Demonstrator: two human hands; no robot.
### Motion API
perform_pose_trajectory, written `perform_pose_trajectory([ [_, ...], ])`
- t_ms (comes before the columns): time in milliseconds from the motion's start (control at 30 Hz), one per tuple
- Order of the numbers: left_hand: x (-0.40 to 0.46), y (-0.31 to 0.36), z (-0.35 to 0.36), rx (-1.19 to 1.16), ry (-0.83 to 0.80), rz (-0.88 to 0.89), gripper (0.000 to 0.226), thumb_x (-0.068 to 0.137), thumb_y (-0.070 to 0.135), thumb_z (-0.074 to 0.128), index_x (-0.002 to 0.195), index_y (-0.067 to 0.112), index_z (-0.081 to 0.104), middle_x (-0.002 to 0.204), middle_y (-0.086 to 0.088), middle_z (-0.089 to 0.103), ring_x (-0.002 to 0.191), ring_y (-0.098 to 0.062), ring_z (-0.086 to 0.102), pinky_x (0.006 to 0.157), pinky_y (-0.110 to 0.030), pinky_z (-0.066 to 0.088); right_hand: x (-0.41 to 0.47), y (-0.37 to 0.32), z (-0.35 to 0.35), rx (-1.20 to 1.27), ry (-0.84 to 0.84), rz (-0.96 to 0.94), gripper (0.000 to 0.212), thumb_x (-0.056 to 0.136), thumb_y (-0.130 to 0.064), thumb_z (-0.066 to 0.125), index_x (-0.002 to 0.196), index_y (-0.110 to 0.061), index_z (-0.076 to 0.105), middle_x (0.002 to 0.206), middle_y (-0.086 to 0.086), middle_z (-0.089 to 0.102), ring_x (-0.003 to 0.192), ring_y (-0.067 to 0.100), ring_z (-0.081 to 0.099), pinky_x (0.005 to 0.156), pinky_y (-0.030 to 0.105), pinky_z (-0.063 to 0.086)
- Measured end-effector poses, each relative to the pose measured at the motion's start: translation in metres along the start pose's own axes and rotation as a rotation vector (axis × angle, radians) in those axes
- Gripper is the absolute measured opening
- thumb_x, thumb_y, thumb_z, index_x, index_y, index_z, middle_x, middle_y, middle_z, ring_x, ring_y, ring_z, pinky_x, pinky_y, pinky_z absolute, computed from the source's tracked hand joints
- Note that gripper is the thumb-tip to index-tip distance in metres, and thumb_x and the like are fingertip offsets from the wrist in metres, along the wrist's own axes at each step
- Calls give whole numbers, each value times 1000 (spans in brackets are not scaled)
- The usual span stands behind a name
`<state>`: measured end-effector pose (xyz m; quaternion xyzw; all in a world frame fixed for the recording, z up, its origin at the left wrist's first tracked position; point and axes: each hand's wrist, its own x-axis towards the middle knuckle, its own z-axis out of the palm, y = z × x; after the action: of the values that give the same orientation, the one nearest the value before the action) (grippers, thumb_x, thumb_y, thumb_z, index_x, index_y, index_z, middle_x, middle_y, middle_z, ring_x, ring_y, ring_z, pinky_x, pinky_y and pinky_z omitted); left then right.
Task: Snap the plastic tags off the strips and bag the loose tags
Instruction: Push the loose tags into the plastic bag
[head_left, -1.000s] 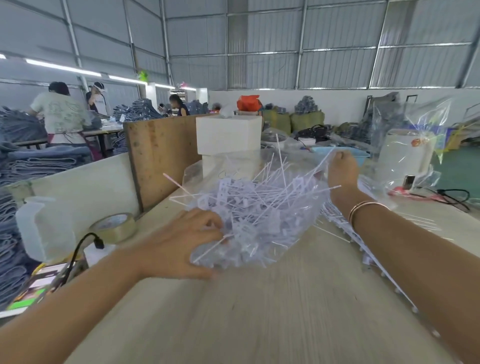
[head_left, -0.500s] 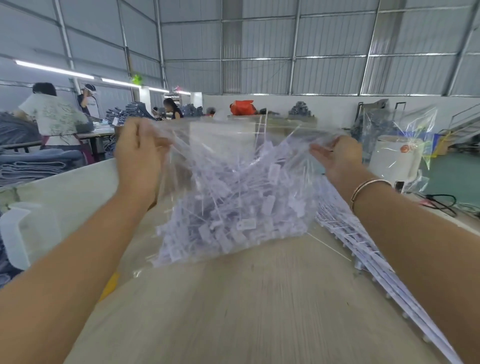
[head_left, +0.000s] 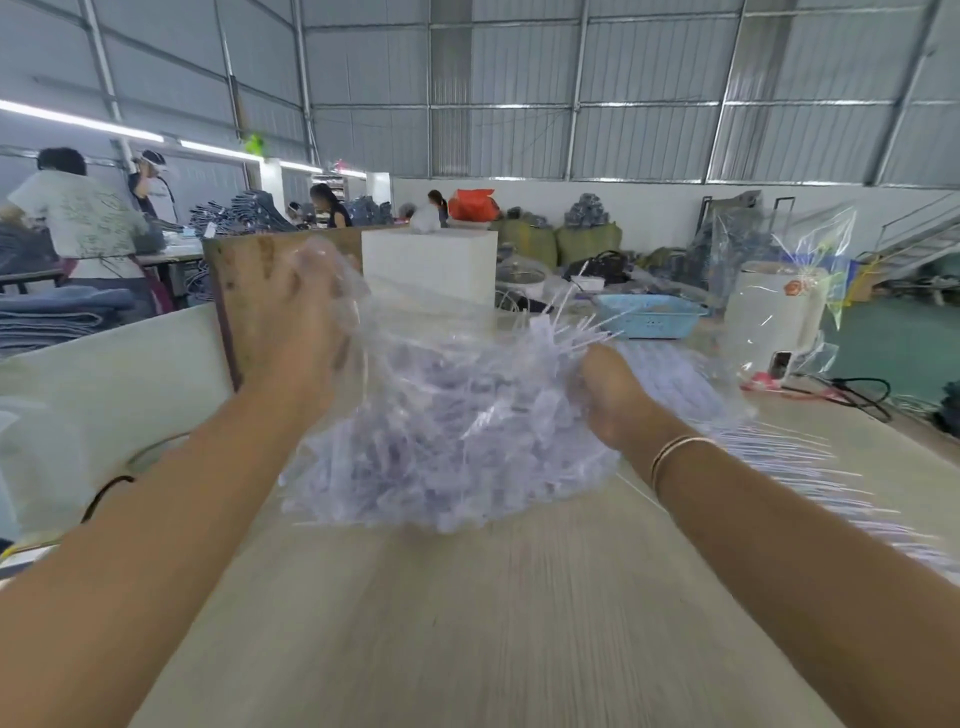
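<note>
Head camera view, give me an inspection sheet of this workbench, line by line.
Surface: pale wooden table, bare in front.
Job's things: clear bag full of loose tags; tag strips beside right arm.
Clutter: blue basket, white block, wrapped white appliance.
Grippers: left hand grips the bag's upper edge; right hand holds its right side.
Cables: black cable at right.
Surroundings: workers at stacked jeans.
</note>
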<state>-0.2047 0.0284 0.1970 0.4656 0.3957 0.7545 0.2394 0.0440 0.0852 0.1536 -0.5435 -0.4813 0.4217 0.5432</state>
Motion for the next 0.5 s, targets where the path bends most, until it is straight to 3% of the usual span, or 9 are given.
perform_pose_trajectory([
  [100,-22,-17,5,172,-128,129,51,87,46,54,101,-3,56,84,-6,52,79,-17,49,71,-34,41,-11,26,23,-142,-56,-85,40,87,14,32,68,-20,42,66,1,42,51,12,37,40,23,31],
  [200,-30,-38,-5,452,-202,258,47,89,48,57,68,6,49,65,0,40,63,-14,39,63,-30,33,-13,53,24,-181,-108,-92,34,88,12,33,76,-15,49,67,0,45,55,12,41,46,20,35],
  [300,-39,-50,-17,626,-193,293,37,88,29,61,64,5,47,64,-2,39,61,-19,38,60,-22,33,-18,65,13,-67,-157,-129,28,90,2,43,72,-16,54,66,1,52,60,15,46,55,22,40],
  [400,-58,-60,-18,750,-319,393,17,77,19,48,62,13,42,70,-4,41,62,-19,38,59,-15,33,-24,83,1,-104,-211,-173,23,97,-3,44,82,-16,55,83,1,53,71,13,50,65,19,43],
  [467,-63,-66,-21,889,-391,421,14,79,3,50,66,8,48,80,-9,48,68,-22,46,61,-27,40,-24,91,-13,-171,-261,-187,15,95,2,46,96,-4,60,93,7,55,79,13,54,75,15,46],
  [500,-66,-69,-23,966,-419,447,14,78,-5,52,69,5,51,83,-11,50,70,-25,48,61,-34,43,-22,91,-22,-208,-263,-196,16,92,8,47,96,6,62,95,16,60,81,18,57,82,20,49],
])
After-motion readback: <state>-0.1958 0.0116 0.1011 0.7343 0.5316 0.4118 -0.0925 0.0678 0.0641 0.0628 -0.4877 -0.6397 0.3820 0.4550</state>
